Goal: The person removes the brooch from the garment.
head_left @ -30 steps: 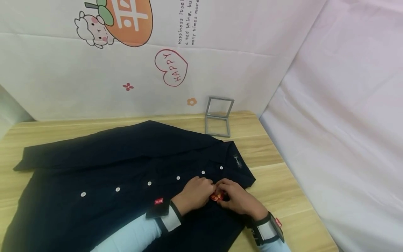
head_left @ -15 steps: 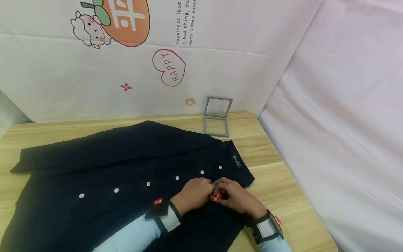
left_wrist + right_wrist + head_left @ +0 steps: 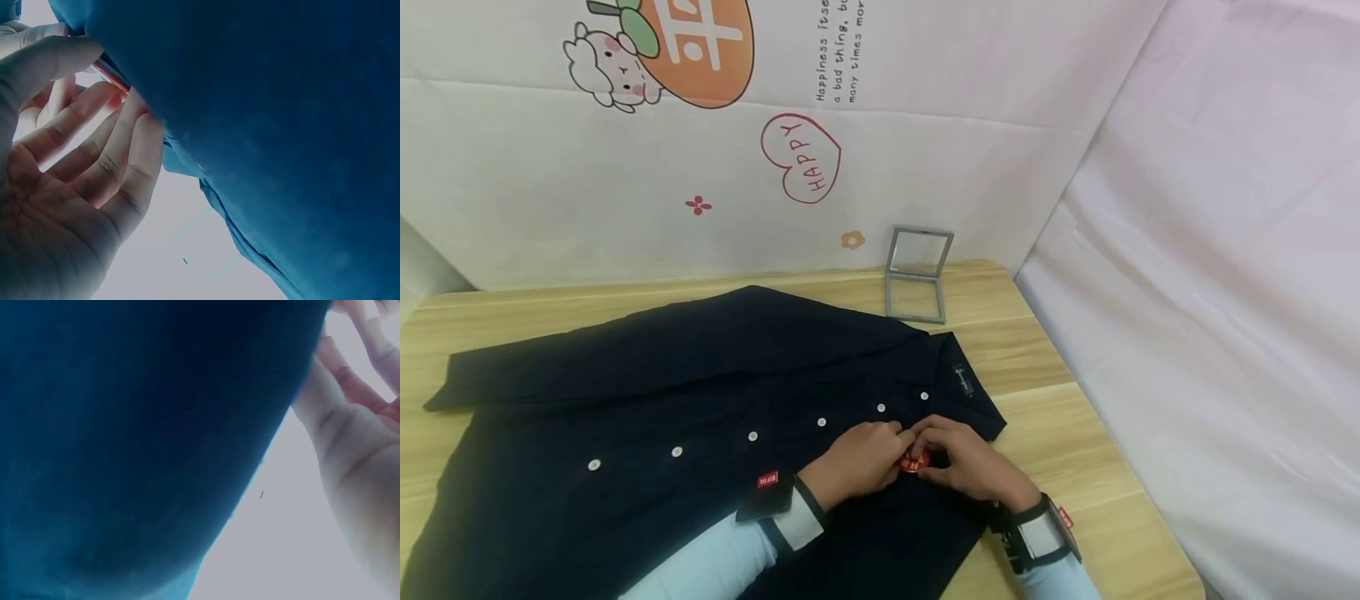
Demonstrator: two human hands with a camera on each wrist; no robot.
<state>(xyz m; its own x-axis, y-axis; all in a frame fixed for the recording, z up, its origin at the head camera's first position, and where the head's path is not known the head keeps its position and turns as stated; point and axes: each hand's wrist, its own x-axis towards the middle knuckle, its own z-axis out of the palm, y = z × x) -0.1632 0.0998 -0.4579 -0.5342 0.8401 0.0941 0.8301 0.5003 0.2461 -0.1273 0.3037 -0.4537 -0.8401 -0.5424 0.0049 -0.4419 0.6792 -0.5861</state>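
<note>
A navy button-up shirt (image 3: 685,367) lies spread on the table, its collar toward the right. On its chest, below the row of white buttons, is a small round red badge (image 3: 913,463) with yellowish marks. My left hand (image 3: 861,460) pinches at the badge's left side, together with shirt cloth. From the right, my right hand (image 3: 972,463) holds the badge between thumb and curled fingers. In the left wrist view, the badge's red edge (image 3: 114,77) shows between the fingertips, beside the cloth. Shirt fabric (image 3: 144,437) fills much of the right wrist view and hides the right fingertips.
An open grey square folding mirror (image 3: 916,275) stands at the table's back, just beyond the collar. Bare wooden tabletop (image 3: 1075,467) extends to the right. A printed white cloth (image 3: 940,167) hangs behind, and another white sheet (image 3: 1210,275) hangs along the right side.
Both hands stay at the badge. The right fingers have shifted slightly over it, and the left wrist has moved slightly left. The shirt and mirror have stayed put.
</note>
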